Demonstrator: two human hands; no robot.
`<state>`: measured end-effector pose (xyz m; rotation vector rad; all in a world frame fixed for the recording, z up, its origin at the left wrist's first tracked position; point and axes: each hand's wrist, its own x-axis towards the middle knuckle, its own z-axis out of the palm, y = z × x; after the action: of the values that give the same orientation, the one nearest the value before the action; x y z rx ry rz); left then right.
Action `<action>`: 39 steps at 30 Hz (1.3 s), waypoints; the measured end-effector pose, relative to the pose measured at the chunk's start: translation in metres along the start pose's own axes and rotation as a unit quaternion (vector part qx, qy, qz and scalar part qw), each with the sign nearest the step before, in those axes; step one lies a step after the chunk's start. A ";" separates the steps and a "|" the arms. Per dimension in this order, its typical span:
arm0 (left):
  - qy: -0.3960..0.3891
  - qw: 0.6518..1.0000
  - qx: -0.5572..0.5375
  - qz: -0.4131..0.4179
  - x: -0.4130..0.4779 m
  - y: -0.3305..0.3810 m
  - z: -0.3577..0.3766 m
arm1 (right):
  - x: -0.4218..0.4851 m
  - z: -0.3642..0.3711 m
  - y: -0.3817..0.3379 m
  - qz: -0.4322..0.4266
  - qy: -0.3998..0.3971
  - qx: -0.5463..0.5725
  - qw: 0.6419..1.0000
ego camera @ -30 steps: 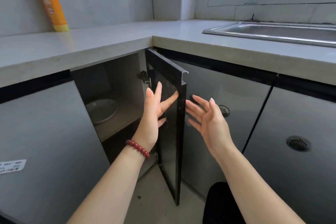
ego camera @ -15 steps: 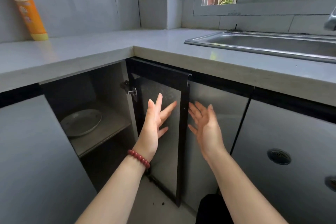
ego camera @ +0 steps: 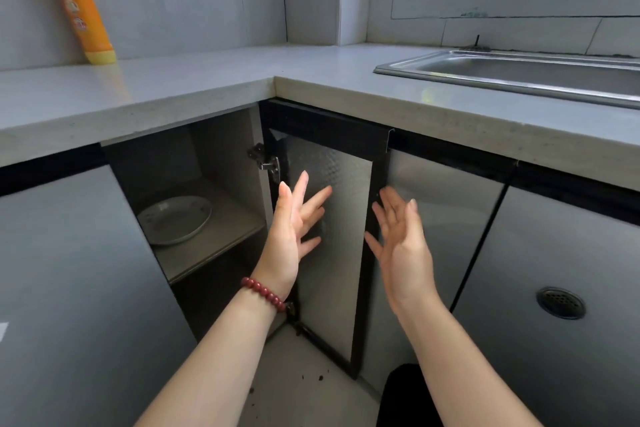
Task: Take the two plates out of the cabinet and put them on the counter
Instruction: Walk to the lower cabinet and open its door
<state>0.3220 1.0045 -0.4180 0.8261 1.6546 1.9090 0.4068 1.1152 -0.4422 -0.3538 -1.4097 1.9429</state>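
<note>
Swung wider since the earlier frame: cabinet door (ego camera: 329, 239), now almost flat against the neighbouring front. Could rebound onto a reaching wrist; could also miss a second plate, only one plate (ego camera: 175, 218) visible, on the shelf up-left of left hand (ego camera: 289, 239). Both spread, holding nothing: left hand near the door's inner face, contact uncertain; right hand (ego camera: 398, 246) just right of the door edge.

Home kitchen; sink (ego camera: 519, 74), counter (ego camera: 207, 80), cabinets (ego camera: 554, 253)

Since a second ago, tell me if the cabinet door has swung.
Yes. The cabinet door has swung wider open, away from the shelf with the plate and closer to the neighbouring cabinet front.
</note>
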 end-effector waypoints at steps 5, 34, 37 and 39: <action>0.033 0.999 0.009 -0.001 -0.013 0.005 -0.013 | -0.009 0.014 0.012 0.006 -0.033 -0.022 0.999; 0.416 0.908 0.044 -0.014 -0.091 0.013 -0.129 | 0.004 0.196 0.103 0.193 -0.334 0.012 0.923; 0.438 0.898 0.030 -0.020 -0.091 0.010 -0.135 | 0.011 0.209 0.114 0.210 -0.332 0.009 0.919; 0.446 0.895 0.027 -0.020 -0.090 0.008 -0.138 | 0.015 0.214 0.120 0.206 -0.335 -0.003 0.920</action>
<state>0.2873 0.8440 -0.4341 -0.1506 2.1798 2.3931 0.2252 0.9510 -0.4700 0.0391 -1.8773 2.5561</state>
